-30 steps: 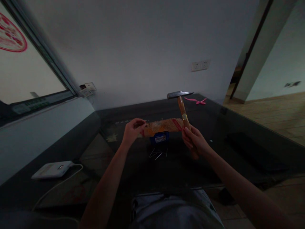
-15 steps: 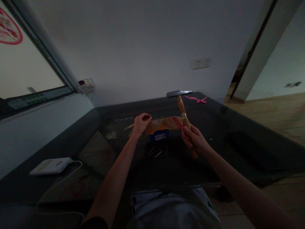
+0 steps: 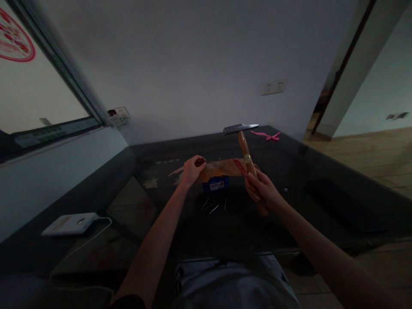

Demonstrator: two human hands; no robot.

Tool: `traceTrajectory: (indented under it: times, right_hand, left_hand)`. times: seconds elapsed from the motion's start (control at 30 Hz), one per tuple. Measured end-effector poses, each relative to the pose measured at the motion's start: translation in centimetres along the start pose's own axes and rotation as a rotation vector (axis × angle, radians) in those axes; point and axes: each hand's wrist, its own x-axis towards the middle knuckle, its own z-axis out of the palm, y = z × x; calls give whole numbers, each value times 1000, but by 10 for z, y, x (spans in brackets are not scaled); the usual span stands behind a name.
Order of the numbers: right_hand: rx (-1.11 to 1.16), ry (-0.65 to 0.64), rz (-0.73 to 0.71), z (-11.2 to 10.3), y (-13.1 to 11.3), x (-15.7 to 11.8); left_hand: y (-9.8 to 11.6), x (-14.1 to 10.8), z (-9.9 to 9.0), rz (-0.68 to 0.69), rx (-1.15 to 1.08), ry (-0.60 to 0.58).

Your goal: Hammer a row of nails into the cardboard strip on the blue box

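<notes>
My right hand [image 3: 262, 189] is wrapped round the wooden handle of a hammer [image 3: 245, 148], whose metal head points up above the table. Behind the handle lies a long brown speckled piece [image 3: 223, 167] with a red band near its right end. It rests across a small blue box [image 3: 216, 183] with a white label. At the piece's left end is my left hand [image 3: 193, 169], its thumb and fingers pinched together; what they hold is hidden. Several thin nails [image 3: 214, 206] lie loose on the table in front of the box.
On the dark glossy table [image 3: 180, 223] a white power bank [image 3: 70, 224] with a cable lies at the left. A pink ribbon [image 3: 267, 136] is at the far right corner, a black flat object [image 3: 344, 204] at the right. Wall sockets [image 3: 273, 87] are behind.
My left hand has shifted slightly to the right along the speckled piece. The hammer head has moved a little to the left and down, still in my right hand.
</notes>
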Motion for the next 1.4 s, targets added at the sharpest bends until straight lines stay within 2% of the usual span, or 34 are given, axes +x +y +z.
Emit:
traceTrajectory:
  times: [0.33, 0.57, 0.8, 0.97, 1.23, 1.4]
  right_hand:
    - [-19, 13, 4, 2, 0, -1]
    - [-152, 34, 10, 3, 1, 3]
    - [-397, 52, 52, 6, -15, 12]
    - [-586, -36, 51, -2, -41, 24]
    - [-1019, -49, -133, -9, -77, 53]
    - [-1152, -191, -87, -11, -75, 59]
  left_hand:
    - [1, 0, -1, 11, 11, -9]
    - [-3, 0, -1, -1, -9, -40]
    - [-5, -2, -1, 38, 29, -36]
    - [-10, -2, 1, 9, 41, -35]
    - [-12, -1, 1, -31, 58, -37]
    - [-9, -2, 0, -44, 62, -27]
